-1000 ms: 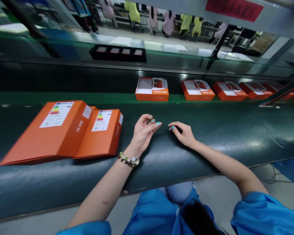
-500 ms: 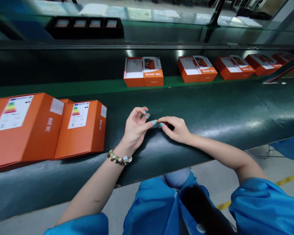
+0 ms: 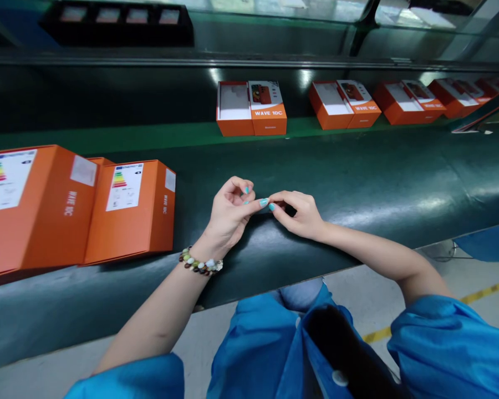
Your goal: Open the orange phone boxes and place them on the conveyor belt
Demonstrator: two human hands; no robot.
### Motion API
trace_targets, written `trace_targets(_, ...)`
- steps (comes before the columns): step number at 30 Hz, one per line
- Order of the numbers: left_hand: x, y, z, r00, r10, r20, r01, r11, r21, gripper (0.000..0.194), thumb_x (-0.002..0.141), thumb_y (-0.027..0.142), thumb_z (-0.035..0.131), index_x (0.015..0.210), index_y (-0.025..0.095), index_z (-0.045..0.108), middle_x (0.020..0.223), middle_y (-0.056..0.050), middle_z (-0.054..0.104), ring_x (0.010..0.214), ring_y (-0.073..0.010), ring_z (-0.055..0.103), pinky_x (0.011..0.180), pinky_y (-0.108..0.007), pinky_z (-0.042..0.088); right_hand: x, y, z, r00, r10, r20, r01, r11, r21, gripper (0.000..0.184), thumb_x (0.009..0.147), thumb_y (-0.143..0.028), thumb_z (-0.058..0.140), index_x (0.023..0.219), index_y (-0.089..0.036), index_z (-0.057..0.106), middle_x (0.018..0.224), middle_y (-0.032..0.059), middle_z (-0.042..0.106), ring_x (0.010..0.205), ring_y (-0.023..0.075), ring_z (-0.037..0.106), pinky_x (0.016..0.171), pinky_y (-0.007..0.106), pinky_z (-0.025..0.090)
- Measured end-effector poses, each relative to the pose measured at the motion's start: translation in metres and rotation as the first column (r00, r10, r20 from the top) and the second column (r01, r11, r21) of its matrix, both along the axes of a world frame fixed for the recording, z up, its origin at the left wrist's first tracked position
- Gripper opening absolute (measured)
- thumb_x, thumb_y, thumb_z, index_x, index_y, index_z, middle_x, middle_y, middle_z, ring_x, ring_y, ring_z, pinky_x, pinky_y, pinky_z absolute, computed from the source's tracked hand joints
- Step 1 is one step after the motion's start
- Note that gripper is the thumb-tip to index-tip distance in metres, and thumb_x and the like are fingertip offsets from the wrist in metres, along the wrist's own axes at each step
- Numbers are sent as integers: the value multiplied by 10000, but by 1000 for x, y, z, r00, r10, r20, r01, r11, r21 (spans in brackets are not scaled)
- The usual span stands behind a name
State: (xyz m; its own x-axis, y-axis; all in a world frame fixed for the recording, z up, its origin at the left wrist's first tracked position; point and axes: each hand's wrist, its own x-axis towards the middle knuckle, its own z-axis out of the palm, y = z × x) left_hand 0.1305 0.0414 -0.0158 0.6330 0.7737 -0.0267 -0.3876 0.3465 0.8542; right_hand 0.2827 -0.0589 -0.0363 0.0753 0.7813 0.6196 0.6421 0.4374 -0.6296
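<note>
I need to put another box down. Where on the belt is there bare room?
Bare dark belt right of the right hand, before the open boxes. A narrower gap lies between the closed orange boxes and the left hand. Crowded far left.

We see a dark green conveyor belt, a brighter green strip behind it, grey floor with a yellow line, ceiling lights glaring off the belt.
</note>
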Motion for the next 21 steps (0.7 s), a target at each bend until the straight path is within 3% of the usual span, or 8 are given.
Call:
trace_targets(5, 1, 0, -2, 1000, 25, 0, -25, 997, 74, 544, 453, 50, 966, 720, 161, 505, 803, 58, 493, 545, -4, 398, 530, -99, 467, 0, 0, 0, 1000, 4, -19, -4, 1000, -13, 140, 1003, -225, 567, 994, -157, 689, 853, 17, 725, 673, 117, 633, 679, 260, 485)
trace_targets(11, 0, 0, -4, 996, 84, -14, -77, 960, 269, 535, 477, 130, 1002, 749, 164, 543, 818, 45, 505, 572, -22, 457, 546, -130, 438, 1, 0, -1, 999, 12, -31, -12, 1000, -27, 149, 997, -222, 554, 980, -156, 687, 840, 15, 718, 659, 113, 621, 679, 256, 485)
trace_targets(17, -1, 1, -4, 990, 141, -21, -107, 833, 542, 462, 607, 225, 985, 763, 173, 553, 777, 41, 492, 562, -44, 450, 546, -184, 398, 1, 0, -1, 999, 11, -41, -13, 998, -54, 142, 973, -214, 558, 961, -156, 687, 841, 18, 719, 657, 115, 623, 673, 255, 483)
trace_targets(21, -3, 1, -3, 982, 183, -37, -105, 708, 699, 414, 703, 262, 941, 726, 172, 537, 741, 29, 490, 594, -69, 449, 572, -212, 384, 2, 0, -2, 999, 16, -47, -20, 997, -77, 133, 966, -209, 562, 949, -160, 685, 835, 13, 715, 657, 114, 618, 673, 256, 475)
